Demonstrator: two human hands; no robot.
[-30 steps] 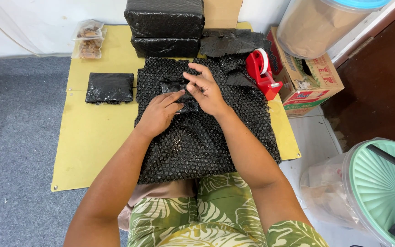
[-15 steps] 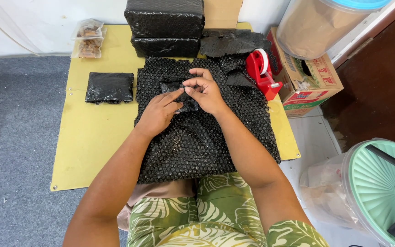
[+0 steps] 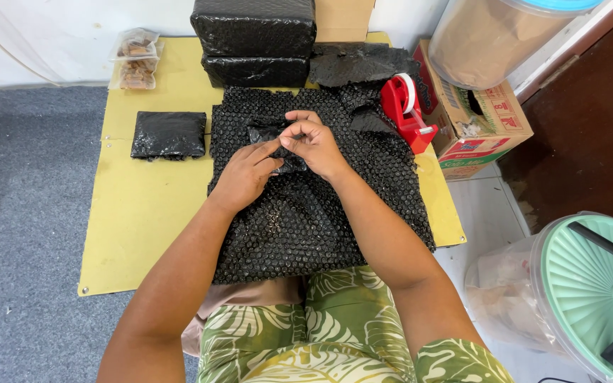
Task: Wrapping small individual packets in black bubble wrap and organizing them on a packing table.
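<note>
Two big black wrapped packages (image 3: 255, 42) are stacked at the top centre. A small flat black package (image 3: 169, 134) lies left of centre. Two clear packets (image 3: 135, 58) with brown contents are upper left. A cardboard box (image 3: 484, 120) with red and green print stands upper right.

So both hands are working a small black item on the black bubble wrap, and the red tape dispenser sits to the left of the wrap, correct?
Not quite. The head view shows the red tape dispenser at the right of the black bubble wrap, beside the cardboard box. What lies to the left is a flat black packet. The left hand and right hand do meet on a small black item on the wrap.
</note>
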